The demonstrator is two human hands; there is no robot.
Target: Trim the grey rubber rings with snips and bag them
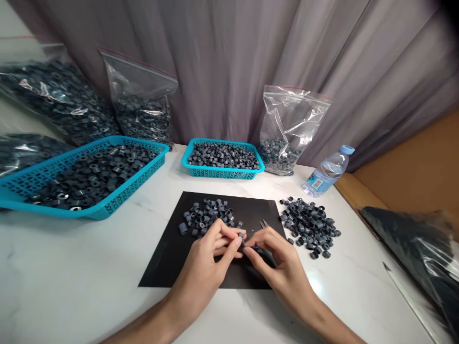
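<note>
Both my hands meet over a black mat [168, 258] on the white table. My left hand [210, 258] is closed, pinching a small dark grey rubber ring [241, 235] between thumb and fingertips. My right hand [274, 260] is also closed, its fingers gripping a thin dark tool whose metal tips [264, 223] poke out behind the hand. A heap of the same grey rings [208, 217] lies on the mat just beyond my left hand. A second heap of rings [310, 225] sits on the table to the right of the mat.
A large blue basket [107, 205] of rings stands at left and a smaller blue basket [222, 173] at the back centre. Plastic bags of rings [143, 114] [287, 143] lean against a grey curtain. A water bottle [326, 172] lies at right, a dark bag [419, 248] further right.
</note>
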